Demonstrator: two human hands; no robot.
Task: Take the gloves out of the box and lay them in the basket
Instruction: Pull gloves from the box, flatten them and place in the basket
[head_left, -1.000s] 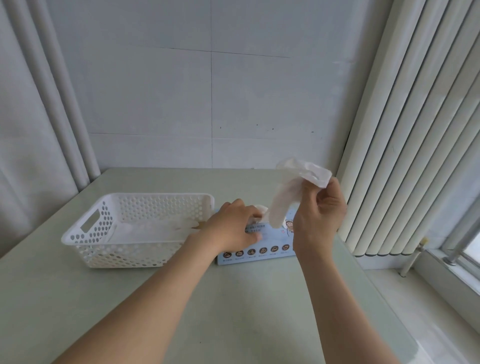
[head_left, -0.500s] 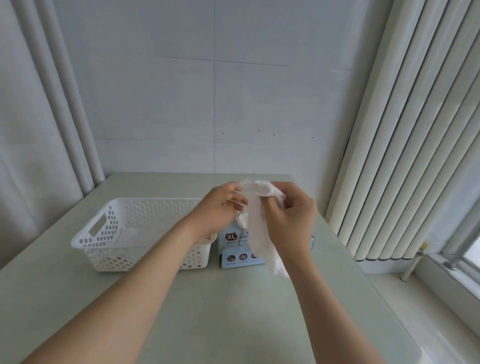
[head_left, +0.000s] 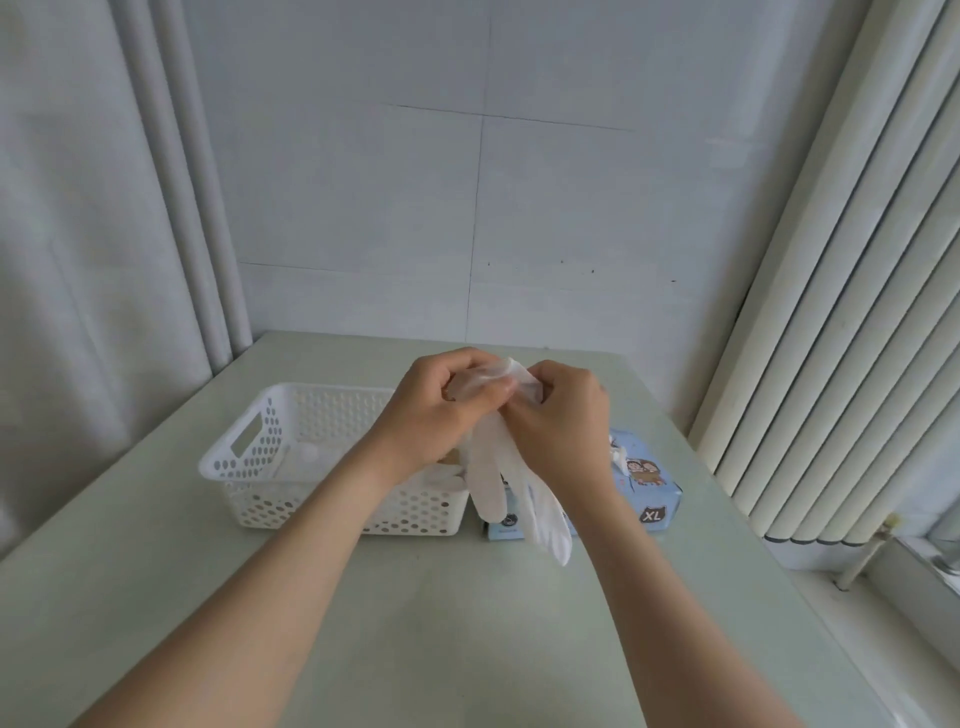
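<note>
A thin white glove (head_left: 498, 478) hangs from both my hands, its cuff pinched between them and its fingers dangling over the table. My left hand (head_left: 441, 410) grips the cuff from the left, my right hand (head_left: 561, 415) from the right. Behind the glove lies the light blue glove box (head_left: 644, 483) marked XL, with a bit of white glove sticking out of its top. To the left stands the white perforated basket (head_left: 260, 457), with pale gloves lying inside it, partly hidden by my left forearm.
The pale green table (head_left: 467, 623) ends against a tiled wall at the back. Curtains hang at the left, vertical blinds (head_left: 831, 312) at the right. The table's right edge drops off towards a window sill.
My right hand has carried the glove from high above the box to the middle. My left hand has left the box and taken hold of the cuff too.
</note>
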